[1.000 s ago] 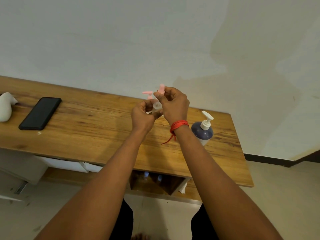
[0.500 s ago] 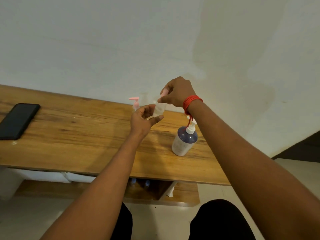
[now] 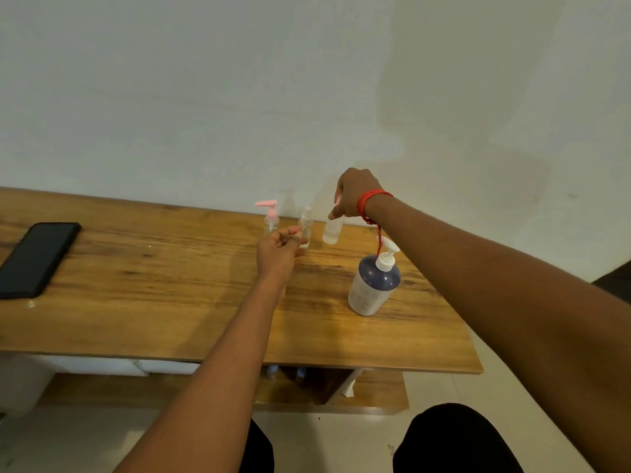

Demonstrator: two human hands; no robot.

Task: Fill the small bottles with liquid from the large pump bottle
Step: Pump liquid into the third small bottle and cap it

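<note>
- Wooden table (image 3: 170,285): grained plank top, running across the middle of the frame from the left edge to right of centre, against a pale wall (image 3: 307,80).
- Large pump bottle (image 3: 374,285): dark blue shoulder, white lower body, white pump head; stands upright on the table right of centre, nearer the front edge than the small bottles, touched by neither hand.
- Small bottle with pink pump (image 3: 270,216): clear body, upright near the table's back edge, just left of centre.
- Small clear bottle with white top (image 3: 305,223): upright just right of the pink-pump one; blurred, partly behind the left fingertips.
- Small frosted bottle (image 3: 332,230): right of the other two, near the back edge, hanging from the right hand's fingers; whether its base touches the table cannot be told.
- Right hand (image 3: 356,196): above the frosted bottle, fingers pointing down and pinching its top; a bit of pink shows at the fingers.
- Red thread (image 3: 370,203): wound round the right wrist, loose end dangling toward the large bottle's pump.
- Left hand (image 3: 278,250): centre frame, fingers loosely curled, thumb and forefinger close together beside the white-topped bottle; whether they grip anything cannot be told.
- Black phone (image 3: 36,259): flat on the table at far left.
- Lower shelf (image 3: 341,390): beneath the table top, contents indistinct.
</note>
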